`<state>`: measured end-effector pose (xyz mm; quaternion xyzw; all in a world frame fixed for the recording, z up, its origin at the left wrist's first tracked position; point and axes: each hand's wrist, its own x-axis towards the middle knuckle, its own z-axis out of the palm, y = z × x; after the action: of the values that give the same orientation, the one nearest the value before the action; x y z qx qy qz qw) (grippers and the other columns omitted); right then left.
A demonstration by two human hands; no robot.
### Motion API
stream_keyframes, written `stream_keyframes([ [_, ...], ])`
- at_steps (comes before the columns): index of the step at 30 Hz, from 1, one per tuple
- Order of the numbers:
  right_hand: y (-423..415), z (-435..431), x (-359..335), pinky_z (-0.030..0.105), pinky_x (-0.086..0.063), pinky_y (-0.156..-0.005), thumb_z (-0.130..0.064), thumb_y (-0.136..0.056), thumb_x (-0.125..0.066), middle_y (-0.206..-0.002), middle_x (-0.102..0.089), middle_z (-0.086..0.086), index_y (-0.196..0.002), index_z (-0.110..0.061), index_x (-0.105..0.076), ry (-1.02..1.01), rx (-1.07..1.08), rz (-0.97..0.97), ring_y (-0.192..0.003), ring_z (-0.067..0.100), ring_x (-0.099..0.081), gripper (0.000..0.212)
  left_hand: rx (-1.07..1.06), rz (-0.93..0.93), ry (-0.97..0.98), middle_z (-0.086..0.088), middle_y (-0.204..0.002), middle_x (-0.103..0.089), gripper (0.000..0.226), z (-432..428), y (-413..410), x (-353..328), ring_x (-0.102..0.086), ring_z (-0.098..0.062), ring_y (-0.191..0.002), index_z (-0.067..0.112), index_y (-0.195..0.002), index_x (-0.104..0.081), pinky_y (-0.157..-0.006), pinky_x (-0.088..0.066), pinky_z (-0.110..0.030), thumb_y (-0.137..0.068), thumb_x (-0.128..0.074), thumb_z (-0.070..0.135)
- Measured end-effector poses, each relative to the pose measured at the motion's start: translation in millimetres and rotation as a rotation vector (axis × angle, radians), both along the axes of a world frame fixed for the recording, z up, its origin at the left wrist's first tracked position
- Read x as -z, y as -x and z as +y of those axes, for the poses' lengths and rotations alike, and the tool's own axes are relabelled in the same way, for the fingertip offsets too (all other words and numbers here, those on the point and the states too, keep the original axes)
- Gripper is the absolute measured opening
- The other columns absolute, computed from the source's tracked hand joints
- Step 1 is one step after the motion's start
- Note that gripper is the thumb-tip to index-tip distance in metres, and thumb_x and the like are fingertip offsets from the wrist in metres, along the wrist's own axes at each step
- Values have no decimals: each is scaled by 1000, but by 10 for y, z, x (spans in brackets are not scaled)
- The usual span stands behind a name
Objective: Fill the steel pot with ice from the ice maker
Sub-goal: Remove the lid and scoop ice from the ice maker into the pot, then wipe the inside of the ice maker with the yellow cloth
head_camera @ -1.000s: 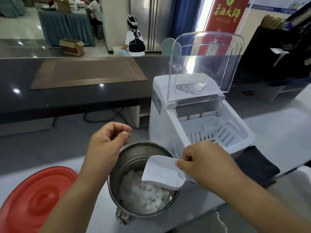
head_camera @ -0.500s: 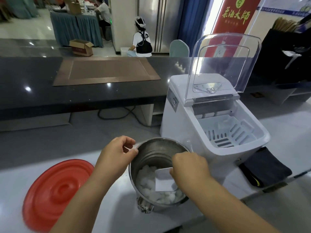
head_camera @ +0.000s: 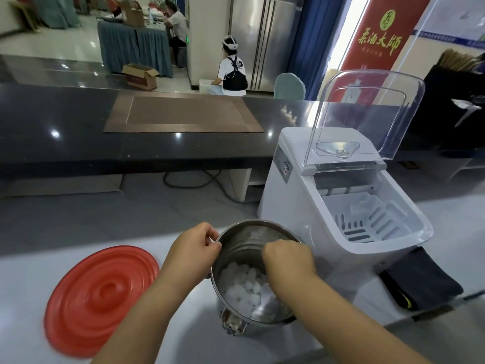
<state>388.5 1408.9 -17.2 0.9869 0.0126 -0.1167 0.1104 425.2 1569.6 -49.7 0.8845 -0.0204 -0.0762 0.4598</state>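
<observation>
- Steel pot (head_camera: 242,246), round and shiny, stands on the white countertop (head_camera: 29,274) near the middle, just left of the ice maker and close against its front corner.
- White ice pieces (head_camera: 242,287) lie heaped in the bottom of the pot, well below the rim.
- Left hand (head_camera: 195,249) grips the pot's left rim, with fingers and thumb curled tight around it.
- Right hand (head_camera: 288,260) reaches down into the pot's mouth from the right, knuckles up and fingers curled around a white plastic scoop (head_camera: 266,298). Only a pale sliver of the scoop shows beneath the hand, low over the ice.
- White boxy ice maker (head_camera: 296,206) sits to the right, its clear plastic lid (head_camera: 367,114) raised upright. The white slotted basket (head_camera: 367,222) inside is exposed.
- Round red ribbed lid (head_camera: 99,298) lies flat on the countertop to the left of the pot, apart from it.
- Black folded cloth (head_camera: 422,282) lies near the ice maker's right side.
- Brown rectangular mat (head_camera: 183,114) rests on the dark counter (head_camera: 52,122) farther away.
- Beyond that, a person in a white shirt (head_camera: 232,74) sits facing away.
</observation>
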Motion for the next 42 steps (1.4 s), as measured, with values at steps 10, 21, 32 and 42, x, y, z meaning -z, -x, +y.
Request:
stream_keyframes([
  [10, -79, 37, 9, 28, -33, -64, -23, -92, -46, -102, -66, 6, -102, -19, -64, -228, -55, -178, -93, 29, -61, 21, -103, -50, -24, 0, -60, -62, 11, 293, -69, -6, -55, -14, -37, 18, -76, -59, -45, -44, -24, -82, -56, 10],
  [21, -90, 27, 13, 19, -52, -62, -10, -85, -64, -59, -68, -5, -75, -21, -74, -1126, 242, -293, -55, 1, -61, 18, -191, -93, -69, 1, -65, -62, 9, 570, -111, -31, -60, -18, -66, 16, -77, -62, -60, -42, -31, -82, -59, 9],
  [32, 174, -55, -268, 11, -33, -39, -2, -89, -58, -66, -68, 13, -81, -8, -71, -1638, 438, -268, -36, -1, -42, 17, -134, -356, -299, 5, -100, -59, 19, 284, -73, -389, -55, -19, -101, 22, -102, -64, -81, -44, -33, -85, -61, 28],
  [42, 498, -637, -420, 16, -35, -40, -7, -90, -58, -67, -72, 6, -82, -15, -72, -1662, 448, -460, -43, 10, -40, 18, 162, -455, -90, 11, -71, -58, 10, -716, 277, -752, -55, -6, -68, 27, -82, -63, -62, -46, -28, -89, -59, 32],
])
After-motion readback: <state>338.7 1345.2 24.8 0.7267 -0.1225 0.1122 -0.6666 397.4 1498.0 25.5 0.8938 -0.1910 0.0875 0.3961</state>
